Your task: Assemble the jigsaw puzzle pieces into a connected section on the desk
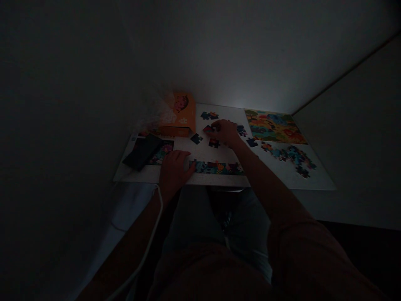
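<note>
With thumb and fingers pinched, my right hand (224, 130) grips a dark puzzle piece with a reddish patch (208, 129) over the middle of the white table. Close by lie a dark puzzle piece (197, 138) and another with a red patch (214, 143). My left hand (174, 168) rests near the front edge, fingers spread, nothing visible in it. Right of its thumb runs a joined strip of colourful puzzle pieces (219, 168). More pieces (209, 115) sit behind my right hand, and a dark one (252, 142) lies right of my wrist.
An orange box (184, 113) stands at the back left, beside crumpled clear plastic (153, 110). A dark flat object (143, 152) lies on a printed sheet (167, 147). At the right are a colourful animal picture (275, 126) and a pile of loose pieces (296, 156). The room is dim.
</note>
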Tool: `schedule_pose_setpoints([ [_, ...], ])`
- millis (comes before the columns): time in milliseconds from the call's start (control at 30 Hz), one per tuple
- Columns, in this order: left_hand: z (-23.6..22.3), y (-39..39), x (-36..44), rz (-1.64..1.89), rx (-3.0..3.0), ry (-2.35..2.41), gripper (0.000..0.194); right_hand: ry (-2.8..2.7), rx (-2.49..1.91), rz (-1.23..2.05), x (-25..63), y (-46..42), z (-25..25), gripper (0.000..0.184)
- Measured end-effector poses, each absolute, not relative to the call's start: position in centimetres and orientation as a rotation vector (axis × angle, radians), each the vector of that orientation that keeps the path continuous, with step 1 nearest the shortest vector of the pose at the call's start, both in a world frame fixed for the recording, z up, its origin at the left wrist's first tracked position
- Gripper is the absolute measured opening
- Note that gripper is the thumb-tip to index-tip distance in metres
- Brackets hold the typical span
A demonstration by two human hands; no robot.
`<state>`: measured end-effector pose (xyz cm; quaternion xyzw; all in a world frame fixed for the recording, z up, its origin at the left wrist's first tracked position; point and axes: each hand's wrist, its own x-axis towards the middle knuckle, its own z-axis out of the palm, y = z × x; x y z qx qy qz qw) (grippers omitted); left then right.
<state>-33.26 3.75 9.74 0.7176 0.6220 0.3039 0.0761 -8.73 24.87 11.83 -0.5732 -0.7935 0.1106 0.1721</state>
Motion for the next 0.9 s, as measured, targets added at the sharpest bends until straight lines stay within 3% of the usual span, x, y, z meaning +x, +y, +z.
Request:
schedule_pose_setpoints([
  [200,9.4,3.9,-33.1,0.933,2.096,1.929,0.028,-2.429,-1.144,0.503,-8.6,18.2,10.6,0.053],
  [467,9.5,4.1,-33.2,0.920,2.065,1.972,0.029,-2.537,-0.959,0.448,-9.4,13.7,10.3,0.032],
  [900,10.6,2.8,-32.7,0.760,2.291,1.796,0.038,-2.663,-1.191,0.422,-8.3,7.2,10.9,0.057],
])
